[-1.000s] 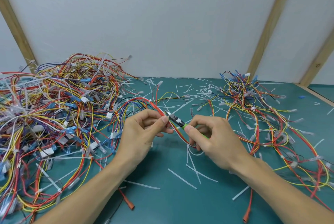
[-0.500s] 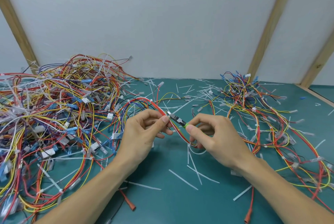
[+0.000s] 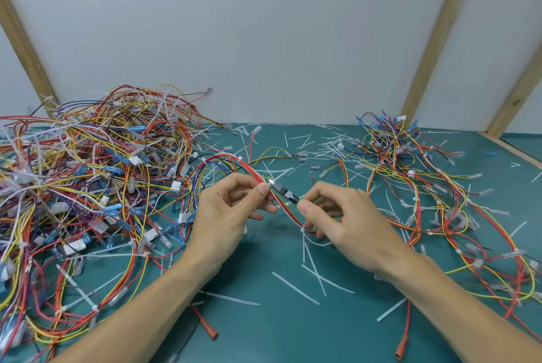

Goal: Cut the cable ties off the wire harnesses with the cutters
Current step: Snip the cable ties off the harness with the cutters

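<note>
Leftward pile (image 3: pixel 88 175): big tangle of harnesses, many colours, white ties on them.
Left hand (image 3: pixel 228 210): fingers curled, thumb and forefinger pinching the red harness (image 3: pixel 249 170) just beside the cutter tip.
Cutters (image 3: pixel 284 192): small, green-handled, nose at the harness where the left thumb sits; jaw gap too small to tell.
Right hand (image 3: pixel 343 219): curled round the cutter handle.
Mat (image 3: pixel 264 330): teal, strewn with cut white ties (image 3: pixel 293 288).
Right pile (image 3: pixel 425 186): looser harnesses.
</note>
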The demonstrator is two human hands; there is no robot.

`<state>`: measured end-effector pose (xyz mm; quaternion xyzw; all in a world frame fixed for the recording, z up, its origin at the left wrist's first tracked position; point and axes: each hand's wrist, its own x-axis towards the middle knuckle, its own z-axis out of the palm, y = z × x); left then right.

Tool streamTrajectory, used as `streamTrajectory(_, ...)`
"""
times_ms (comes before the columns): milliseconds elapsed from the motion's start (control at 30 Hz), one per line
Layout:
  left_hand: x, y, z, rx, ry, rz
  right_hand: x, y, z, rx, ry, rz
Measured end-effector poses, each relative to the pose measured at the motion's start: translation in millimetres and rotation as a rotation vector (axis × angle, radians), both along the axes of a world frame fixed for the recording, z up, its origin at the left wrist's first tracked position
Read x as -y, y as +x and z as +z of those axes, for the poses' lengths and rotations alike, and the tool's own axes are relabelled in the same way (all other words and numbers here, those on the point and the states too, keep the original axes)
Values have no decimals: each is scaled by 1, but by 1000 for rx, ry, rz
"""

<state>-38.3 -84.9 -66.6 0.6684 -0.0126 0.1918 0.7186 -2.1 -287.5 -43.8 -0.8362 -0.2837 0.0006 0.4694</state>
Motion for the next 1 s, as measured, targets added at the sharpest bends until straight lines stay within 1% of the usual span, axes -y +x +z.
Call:
streamTrajectory(200, 1, -1, 2, 7, 19, -12, -2, 1, -4, 36, 1, -29)
streamTrajectory(267, 1, -2, 2, 5, 19, -19, -2, 4, -4, 55, 8, -75)
streamTrajectory(333, 1, -2, 3, 1, 16, -13, 0, 10, -4, 56, 63, -151)
streamTrajectory(400, -1, -2, 3, -2, -3, 5, 3, 16, -1, -57, 199, -210)
streamTrajectory(500, -5, -1, 4, -14, -59, 55, 10, 24, 7, -364, 452, -184)
streamTrajectory(533, -6, 0, 4, -18, -76, 84, 13, 26, 9, -425, 499, -146)
streamTrajectory(600, -10, 2, 5, -26, -101, 151, 15, 27, 11, -476, 485, -89)
streamTrajectory(633, -12, 4, 5, -30, -110, 184, 15, 27, 10, -461, 427, -82)
streamTrajectory(700, -16, 5, 7, -48, -141, 227, 11, 22, 8, -342, 243, -75)
streamTrajectory(767, -18, 6, 8, -84, -222, 225, 5, 14, 1, -249, 99, -33)
streamTrajectory(867, -19, 6, 9, -131, -357, 183, -7, 3, -7, -193, 73, -2)
streamTrajectory(933, -20, 7, 9, -139, -409, 165, -12, 1, -11, -78, 56, -52)
streamTrajectory(1000, -21, 8, 9, -138, -435, 149, -13, 1, -11, -31, 79, -92)
